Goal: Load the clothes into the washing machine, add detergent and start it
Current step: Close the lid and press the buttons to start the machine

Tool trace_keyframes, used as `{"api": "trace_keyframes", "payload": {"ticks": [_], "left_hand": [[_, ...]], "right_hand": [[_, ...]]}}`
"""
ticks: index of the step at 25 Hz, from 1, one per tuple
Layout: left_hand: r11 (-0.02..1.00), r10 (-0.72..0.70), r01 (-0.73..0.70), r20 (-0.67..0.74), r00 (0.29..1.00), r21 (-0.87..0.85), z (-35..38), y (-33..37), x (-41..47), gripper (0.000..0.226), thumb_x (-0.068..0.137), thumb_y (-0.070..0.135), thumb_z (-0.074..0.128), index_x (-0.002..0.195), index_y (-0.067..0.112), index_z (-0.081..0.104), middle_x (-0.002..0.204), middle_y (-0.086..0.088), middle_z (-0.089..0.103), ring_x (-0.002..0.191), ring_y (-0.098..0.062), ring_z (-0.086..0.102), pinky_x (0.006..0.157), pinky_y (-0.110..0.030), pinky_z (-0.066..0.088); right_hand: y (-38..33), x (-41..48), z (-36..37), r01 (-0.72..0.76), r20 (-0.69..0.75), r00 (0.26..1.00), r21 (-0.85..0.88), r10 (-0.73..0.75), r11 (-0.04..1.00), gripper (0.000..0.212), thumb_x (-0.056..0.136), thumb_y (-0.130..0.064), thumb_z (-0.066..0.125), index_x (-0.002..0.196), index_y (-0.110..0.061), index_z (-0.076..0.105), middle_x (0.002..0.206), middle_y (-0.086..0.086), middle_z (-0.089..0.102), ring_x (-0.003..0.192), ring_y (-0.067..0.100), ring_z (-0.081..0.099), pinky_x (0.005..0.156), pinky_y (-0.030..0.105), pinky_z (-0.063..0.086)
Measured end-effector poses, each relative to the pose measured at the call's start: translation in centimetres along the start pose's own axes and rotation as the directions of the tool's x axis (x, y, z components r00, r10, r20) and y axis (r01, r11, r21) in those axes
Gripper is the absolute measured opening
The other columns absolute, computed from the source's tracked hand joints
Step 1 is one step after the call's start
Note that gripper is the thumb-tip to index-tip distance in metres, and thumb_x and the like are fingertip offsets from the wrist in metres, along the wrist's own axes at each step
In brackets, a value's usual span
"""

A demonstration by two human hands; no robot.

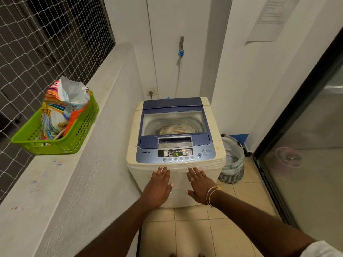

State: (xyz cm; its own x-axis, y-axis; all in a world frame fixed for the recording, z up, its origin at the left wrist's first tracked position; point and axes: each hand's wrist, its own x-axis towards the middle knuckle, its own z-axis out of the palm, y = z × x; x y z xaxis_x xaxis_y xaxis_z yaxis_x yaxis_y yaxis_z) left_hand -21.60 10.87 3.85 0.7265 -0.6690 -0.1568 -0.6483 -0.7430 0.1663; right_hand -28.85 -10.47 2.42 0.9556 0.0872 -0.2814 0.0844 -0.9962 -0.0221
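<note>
Left hand, right hand flat and empty at the washing machine front, clothes inside under the shut lid, panel lit: risk of brushing the buttons and pausing it.

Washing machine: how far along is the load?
Done: clothes lie in the drum under the shut lid; display is lit. In hand: nothing; left hand and right hand are open at the front of the washing machine. Left: the frame cannot show whether detergent went in; the detergent bag sits in the green basket. Start unconfirmed.
</note>
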Motion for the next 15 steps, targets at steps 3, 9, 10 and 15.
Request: {"api": "trace_keyframes", "payload": {"ticks": [3,9,10,15], "left_hand": [[1.000,-0.008,0.008,0.015,1.000,0.013,0.4,-0.4,-0.5,0.074,0.095,0.054,0.007,0.157,0.015,0.008,0.165,-0.007,0.002,0.152,-0.024,-0.001,0.121,-0.038,-0.002],[1.000,0.001,-0.001,0.009,1.000,0.017,0.1,0.9,-0.7,0.066,0.103,0.049,0.023,0.157,0.015,0.006,0.165,-0.006,-0.001,0.152,-0.024,-0.002,0.121,-0.038,-0.003],[1.000,-0.001,0.001,0.010,1.000,0.019,0.1,0.9,-0.6,0.067,0.103,0.050,0.024,0.157,0.015,0.006,0.165,-0.006,-0.001,0.152,-0.024,-0.002,0.121,-0.039,-0.002],[1.000,-0.014,0.014,0.014,1.000,0.011,0.0,1.0,-0.4,0.079,0.093,0.063,0.003,0.157,0.016,0.004,0.165,-0.005,-0.003,0.152,-0.024,-0.004,0.119,-0.037,-0.006]], "right_hand": [[0.1,-0.4,0.1,-0.018,0.017,1.000,0.018,0.018,1.000,0.082,0.098,-0.057,0.032,0.155,-0.005,0.006,0.163,0.015,-0.005,0.151,0.031,-0.006,0.122,0.046,0.001],[-0.4,-0.6,-0.7,-0.027,0.020,0.999,0.051,0.026,0.998,0.083,0.097,-0.060,0.030,0.156,-0.006,0.004,0.164,0.014,-0.006,0.151,0.030,-0.007,0.121,0.044,0.000],[-0.5,-0.6,-0.8,-0.028,0.018,0.999,0.057,0.027,0.998,0.084,0.097,-0.061,0.029,0.156,-0.006,0.004,0.164,0.014,-0.006,0.151,0.030,-0.008,0.121,0.044,0.000],[-0.6,-0.4,-0.9,-0.045,0.024,0.999,0.079,0.044,0.996,0.090,0.092,-0.070,0.017,0.156,-0.007,0.004,0.164,0.013,-0.007,0.151,0.029,-0.010,0.120,0.044,-0.002]]}}
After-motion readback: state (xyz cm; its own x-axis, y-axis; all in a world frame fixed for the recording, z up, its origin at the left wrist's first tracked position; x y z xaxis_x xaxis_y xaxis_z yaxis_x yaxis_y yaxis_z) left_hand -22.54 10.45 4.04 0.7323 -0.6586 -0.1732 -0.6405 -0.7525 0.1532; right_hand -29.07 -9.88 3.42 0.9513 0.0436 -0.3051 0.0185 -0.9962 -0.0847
